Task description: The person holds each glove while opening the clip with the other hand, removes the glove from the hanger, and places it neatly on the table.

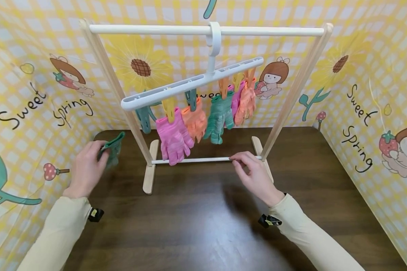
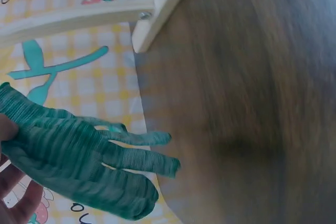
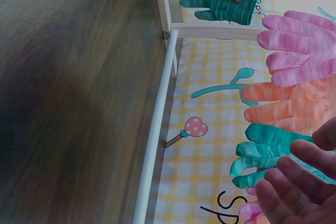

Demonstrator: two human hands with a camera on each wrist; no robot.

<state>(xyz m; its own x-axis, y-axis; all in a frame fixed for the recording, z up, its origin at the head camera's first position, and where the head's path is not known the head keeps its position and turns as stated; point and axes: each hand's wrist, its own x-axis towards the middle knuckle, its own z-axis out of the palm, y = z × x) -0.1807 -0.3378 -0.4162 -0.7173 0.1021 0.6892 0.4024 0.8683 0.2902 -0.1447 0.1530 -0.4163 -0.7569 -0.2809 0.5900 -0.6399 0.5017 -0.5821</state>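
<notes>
Desk (image 1: pixel 196 226) of dark wood fills the lower part of the head view, walled on three sides by a yellow checked backdrop (image 1: pixel 30 113) printed with sunflowers and "Sweet Spring". On it stands a drying rack (image 1: pixel 305 75) with slanted wooden legs, a white top rail and a thin white bottom bar (image 1: pixel 203 160), its flat feet spread to keep it steady. From the top rail hangs a white peg hanger (image 1: pixel 193 83), tilted so that its left end sags; the sag probably comes from how the load is spread. Clipped along it, fingers down so they hang free, are a pink glove (image 1: pixel 174 138), an orange glove (image 1: pixel 195 121), a teal glove (image 1: pixel 218 116) and another orange glove (image 1: pixel 245 101), with one more pink one behind.

A green glove (image 1: pixel 112 150) is off the hanger, near the desk's back left corner. The left hand (image 1: pixel 86 169) pinches it by the cuff end, thumb on top, so its fingers trail loose, as the left wrist view shows. The right hand (image 1: pixel 256 175) reaches forward, wrist low, its fingers loosely extended, with the fingertips at the bottom bar near the right leg, holding nothing.
</notes>
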